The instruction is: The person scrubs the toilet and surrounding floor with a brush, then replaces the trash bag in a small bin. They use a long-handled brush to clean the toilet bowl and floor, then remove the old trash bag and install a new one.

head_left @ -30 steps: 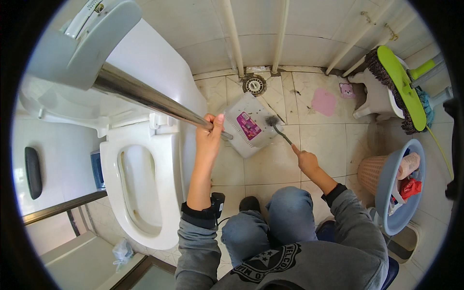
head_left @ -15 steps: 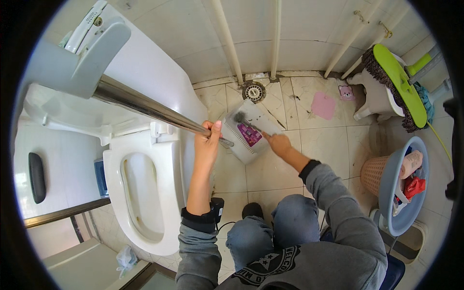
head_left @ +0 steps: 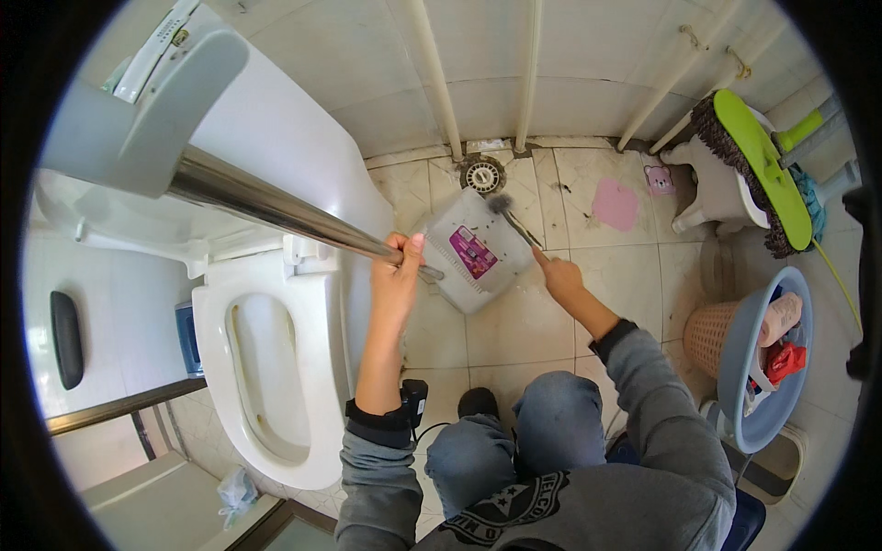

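Observation:
My left hand [head_left: 395, 285] is closed around the lower part of a shiny metal pole [head_left: 285, 213], which runs down from the upper left to a pale grey dustpan [head_left: 464, 294] with a purple label. The dustpan lies on the tiled floor, with dark specks of dirt in its far part. In my right hand [head_left: 562, 277] is the handle of a small thin brush [head_left: 521, 230]. Its dark grey bristle head sits at the dustpan's far right edge; whether it touches pan or floor I cannot tell.
Beyond the dustpan lies a round floor drain [head_left: 482, 177]. A white toilet [head_left: 335, 367] with raised lid stands on the left. To the right are pink stickers [head_left: 616, 204], a green mop [head_left: 763, 165] against a white stool [head_left: 703, 193], and a blue basin [head_left: 730, 367] over a pink basket [head_left: 706, 335].
The brush head has moved right, from over the dustpan's inside to its far right edge. My right hand has shifted right with it. My left hand and the dustpan have hardly moved.

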Action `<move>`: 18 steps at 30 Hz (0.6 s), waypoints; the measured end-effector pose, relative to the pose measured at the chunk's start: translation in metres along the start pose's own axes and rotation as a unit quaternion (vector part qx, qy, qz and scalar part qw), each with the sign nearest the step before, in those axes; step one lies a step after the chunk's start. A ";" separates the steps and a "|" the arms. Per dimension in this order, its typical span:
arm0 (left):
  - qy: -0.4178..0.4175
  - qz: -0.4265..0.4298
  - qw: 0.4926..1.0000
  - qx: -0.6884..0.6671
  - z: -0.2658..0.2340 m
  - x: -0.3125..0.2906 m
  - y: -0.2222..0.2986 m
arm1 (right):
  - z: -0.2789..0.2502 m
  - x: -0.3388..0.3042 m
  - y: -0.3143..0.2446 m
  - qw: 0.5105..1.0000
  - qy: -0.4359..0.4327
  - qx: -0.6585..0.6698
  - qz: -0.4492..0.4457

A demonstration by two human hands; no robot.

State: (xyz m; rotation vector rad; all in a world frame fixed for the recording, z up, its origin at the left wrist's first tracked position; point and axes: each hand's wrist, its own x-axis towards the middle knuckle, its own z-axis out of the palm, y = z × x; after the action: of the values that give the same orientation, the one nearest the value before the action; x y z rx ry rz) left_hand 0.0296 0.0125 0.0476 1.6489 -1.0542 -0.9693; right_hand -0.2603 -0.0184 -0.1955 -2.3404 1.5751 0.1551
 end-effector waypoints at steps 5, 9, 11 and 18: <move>-0.005 0.011 1.000 0.006 -0.001 -0.001 0.001 | 0.007 0.067 -0.032 0.996 0.068 0.024 -0.043; -0.017 -0.001 0.999 -0.032 -0.008 -0.005 -0.001 | 0.013 -0.027 -0.018 0.998 0.028 0.007 -0.060; -0.033 0.012 0.999 -0.040 -0.012 -0.008 -0.007 | 0.006 -0.089 -0.001 0.998 -0.027 0.010 -0.047; -0.017 0.025 0.995 -0.094 -0.003 0.005 -0.021 | -0.057 -0.142 0.043 0.939 -0.004 0.332 0.088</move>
State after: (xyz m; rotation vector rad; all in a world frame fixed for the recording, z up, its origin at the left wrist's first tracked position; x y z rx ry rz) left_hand 0.0386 0.0133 0.0279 1.4507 -0.9895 -1.0343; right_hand -0.3598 0.0746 -0.1132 -1.6753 1.5224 -0.2892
